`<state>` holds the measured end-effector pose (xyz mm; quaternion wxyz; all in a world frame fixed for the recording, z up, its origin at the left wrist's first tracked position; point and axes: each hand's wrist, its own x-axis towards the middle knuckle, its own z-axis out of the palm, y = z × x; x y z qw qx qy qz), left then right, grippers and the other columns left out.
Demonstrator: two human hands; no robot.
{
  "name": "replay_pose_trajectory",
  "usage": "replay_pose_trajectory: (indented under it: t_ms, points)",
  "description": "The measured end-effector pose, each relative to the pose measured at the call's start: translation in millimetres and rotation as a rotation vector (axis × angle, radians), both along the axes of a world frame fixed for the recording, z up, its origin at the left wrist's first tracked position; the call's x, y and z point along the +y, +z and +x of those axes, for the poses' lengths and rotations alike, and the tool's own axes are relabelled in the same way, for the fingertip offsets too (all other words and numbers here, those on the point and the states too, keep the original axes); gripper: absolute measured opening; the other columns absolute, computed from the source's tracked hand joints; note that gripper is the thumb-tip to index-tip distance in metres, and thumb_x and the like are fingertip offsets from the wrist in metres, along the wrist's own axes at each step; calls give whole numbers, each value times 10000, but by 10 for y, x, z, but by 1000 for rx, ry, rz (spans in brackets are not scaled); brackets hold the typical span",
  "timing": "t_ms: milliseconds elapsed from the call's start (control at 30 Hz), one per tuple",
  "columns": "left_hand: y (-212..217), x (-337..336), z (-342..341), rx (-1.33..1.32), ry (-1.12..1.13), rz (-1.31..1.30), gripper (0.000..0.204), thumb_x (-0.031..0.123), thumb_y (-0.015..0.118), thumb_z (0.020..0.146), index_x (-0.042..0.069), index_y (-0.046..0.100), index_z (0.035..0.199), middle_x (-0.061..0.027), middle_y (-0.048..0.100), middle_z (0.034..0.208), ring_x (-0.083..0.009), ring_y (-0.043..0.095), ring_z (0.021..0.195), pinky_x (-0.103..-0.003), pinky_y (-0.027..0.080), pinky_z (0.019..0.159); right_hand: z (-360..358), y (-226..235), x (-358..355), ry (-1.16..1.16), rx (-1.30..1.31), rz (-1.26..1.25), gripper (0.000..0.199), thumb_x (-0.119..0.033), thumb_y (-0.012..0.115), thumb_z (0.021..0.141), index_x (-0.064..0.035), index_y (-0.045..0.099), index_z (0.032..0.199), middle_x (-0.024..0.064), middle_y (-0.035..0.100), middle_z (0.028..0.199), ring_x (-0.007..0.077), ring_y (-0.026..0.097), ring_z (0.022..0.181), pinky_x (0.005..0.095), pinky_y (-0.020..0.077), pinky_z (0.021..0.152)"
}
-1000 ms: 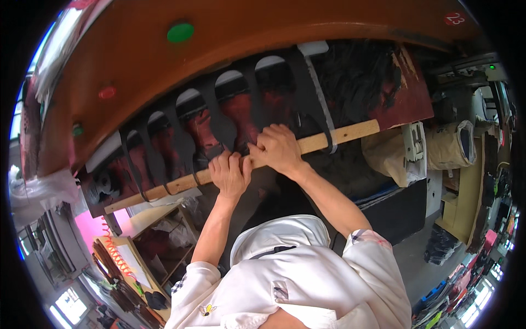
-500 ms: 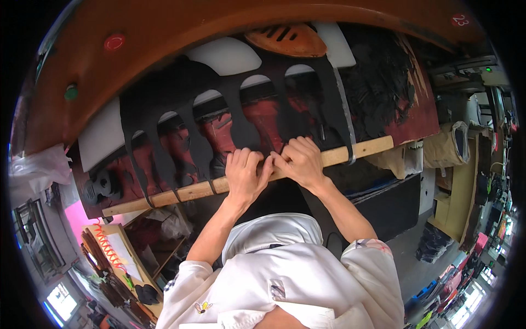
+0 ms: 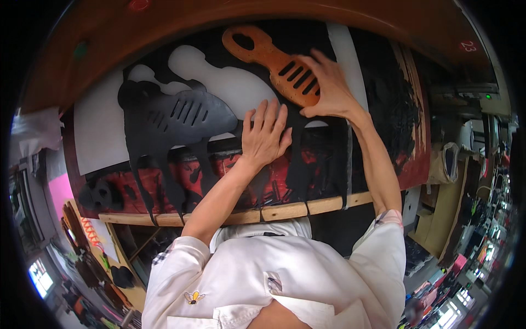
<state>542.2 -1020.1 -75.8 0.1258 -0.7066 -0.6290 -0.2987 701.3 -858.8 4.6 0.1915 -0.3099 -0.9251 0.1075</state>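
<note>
An orange, sole-shaped cutting die (image 3: 268, 63) with several slots and a round hole at its far end lies on the black sheet (image 3: 298, 137). My right hand (image 3: 332, 88) spans its near right end, thumb on the near side and fingers on the far side. To its left, my left hand (image 3: 266, 134) rests on the black sheet with fingers stretched out, holding nothing. Shaped openings run through the sheet, and its narrow strips hang over the wooden bar (image 3: 235, 217) at the front. A dark slotted piece (image 3: 189, 115) lies left of my left hand.
White board (image 3: 101, 131) shows beneath and beside the sheet. The red bench top (image 3: 224, 167) shows through the strips, with black scraps on it. An orange-brown machine beam (image 3: 181, 33) arches across the far side. A black roll-like object (image 3: 98, 194) sits at the left corner.
Both hands have left the wooden bar and reached forward, the left onto the sheet, the right to the cutting die. The view has tilted, showing more of the die and the dark slotted piece.
</note>
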Motion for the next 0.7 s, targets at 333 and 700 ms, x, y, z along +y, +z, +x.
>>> replay_pose_trajectory:
  t_ms: [333,700]
  points:
    - [103,-358,213,8,-40,-91,462,252,651,865,143,606,1311,-40,531,1425,-294,448,1328,-544,279,1077,40,-11,-188,106,44,-291,1019,-256,767,429,-75,490,1393,229,413,1431,410,410,1314,473,331,1103]
    - [962,-482,452,-852,-128,-220,649,370,793,794,26,527,1276,-111,582,1101,-217,575,879,-363,456,841,487,390,-858,-131,887,-1411,1069,-267,716,497,67,384,1456,146,528,1314,216,532,1228,297,372,1103]
